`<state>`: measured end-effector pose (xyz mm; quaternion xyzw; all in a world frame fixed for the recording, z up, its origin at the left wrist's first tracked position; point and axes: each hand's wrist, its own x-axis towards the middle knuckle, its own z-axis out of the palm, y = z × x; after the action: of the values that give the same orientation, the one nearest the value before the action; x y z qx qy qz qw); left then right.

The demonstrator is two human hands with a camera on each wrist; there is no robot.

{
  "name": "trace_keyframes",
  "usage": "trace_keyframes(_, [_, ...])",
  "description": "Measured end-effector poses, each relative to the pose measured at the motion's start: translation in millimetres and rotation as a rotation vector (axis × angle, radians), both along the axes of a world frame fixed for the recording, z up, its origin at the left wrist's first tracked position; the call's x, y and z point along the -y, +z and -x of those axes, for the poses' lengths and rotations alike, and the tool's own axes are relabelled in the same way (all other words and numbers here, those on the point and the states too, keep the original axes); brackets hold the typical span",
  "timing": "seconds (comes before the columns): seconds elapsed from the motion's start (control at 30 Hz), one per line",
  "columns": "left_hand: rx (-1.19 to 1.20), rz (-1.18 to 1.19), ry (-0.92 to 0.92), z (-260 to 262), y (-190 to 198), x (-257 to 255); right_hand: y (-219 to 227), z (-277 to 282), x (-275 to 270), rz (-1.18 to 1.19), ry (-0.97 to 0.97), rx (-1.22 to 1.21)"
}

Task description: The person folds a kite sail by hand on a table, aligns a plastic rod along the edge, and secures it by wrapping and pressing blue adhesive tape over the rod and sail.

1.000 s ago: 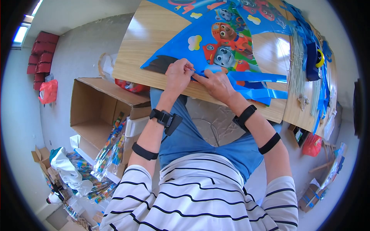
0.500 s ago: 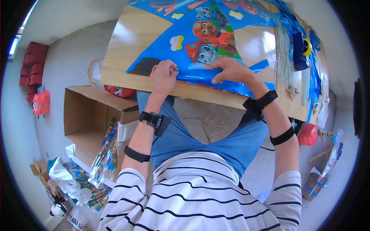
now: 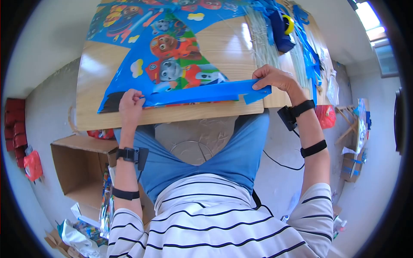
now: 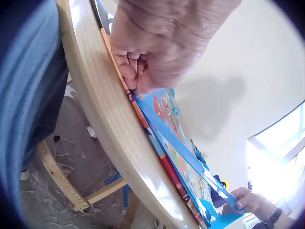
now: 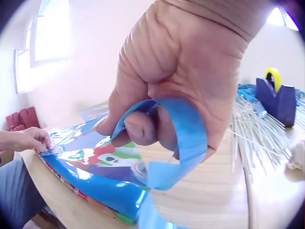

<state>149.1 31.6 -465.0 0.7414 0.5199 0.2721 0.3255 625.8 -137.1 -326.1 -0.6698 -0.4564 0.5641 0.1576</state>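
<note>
Holding blue strip out nearly straight along tabletop's near edge. Pinching its left end with left hand, with fingers curled in, close to near-left corner. Gripping its right end between thumb and fingers of right hand, above near-right corner, with a loop of it curling at the palm in right-wrist view.

Finding sheet, printed with cartoon dogs, lying flat beyond strip, pointing its dark tip at near-left corner and spreading toward far edge. Seeing bare pale wood, patched with glare, along left edge and again right of sheet. Noting seam at right edge, running past a heap of pale sticks; beyond it, toward far right, seeing dark-blue dispenser holding yellow roll.

Room: seeing open carton below near-left corner; red boxes stacking up at far left, above red bag; bright window at upper right. Under near edge, seeing scraps littering grey floor.
</note>
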Motion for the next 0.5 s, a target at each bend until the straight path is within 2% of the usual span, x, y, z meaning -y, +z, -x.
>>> trace_keyframes(0.23, [0.01,0.037,-0.014,2,-3,-1,-13,-44,49,-0.051,-0.185,0.094])
trace_keyframes(0.5, [-0.006,0.053,-0.028,2,0,-3,-22,-55,76,-0.081,-0.337,0.083])
